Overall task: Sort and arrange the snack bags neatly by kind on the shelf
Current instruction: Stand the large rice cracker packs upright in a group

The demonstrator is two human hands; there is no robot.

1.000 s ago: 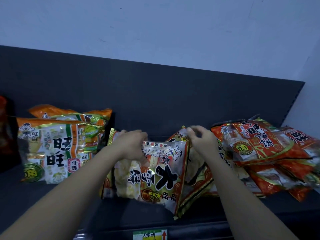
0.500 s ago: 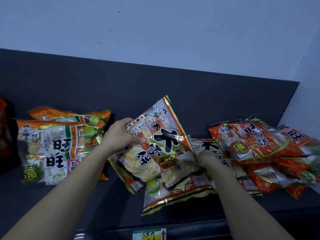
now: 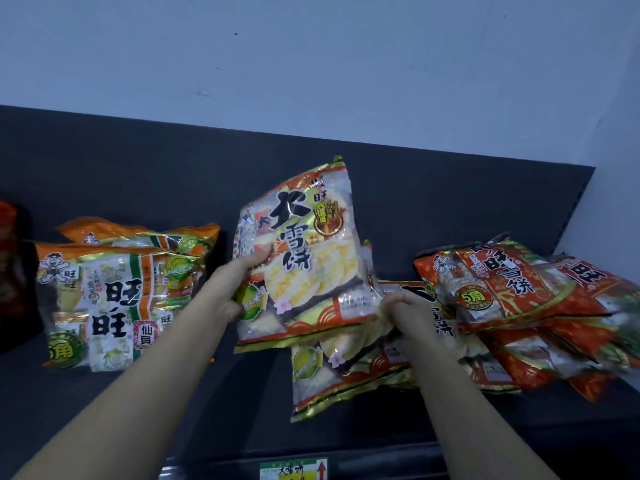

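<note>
My left hand (image 3: 239, 282) grips the left edge of a white and orange rice cracker bag (image 3: 301, 258) and holds it nearly upright at the shelf's middle. At that bag's lower right corner, my right hand (image 3: 412, 313) pinches the plastic. Another bag of the same kind (image 3: 332, 375) lies flat beneath, with a third (image 3: 415, 292) partly hidden behind my right hand. Stacked orange and white bags (image 3: 110, 299) sit at the left. At the right, a loose pile of red bags (image 3: 512, 289) overlaps itself.
The dark shelf (image 3: 173, 403) has a dark back panel below a pale wall. A price label (image 3: 294, 469) sits on the shelf's front edge. A red package (image 3: 8, 258) shows at the far left edge.
The held bag has turned from tilted to nearly upright and risen. My left hand moved right and up with it. My right hand stayed low at its corner.
</note>
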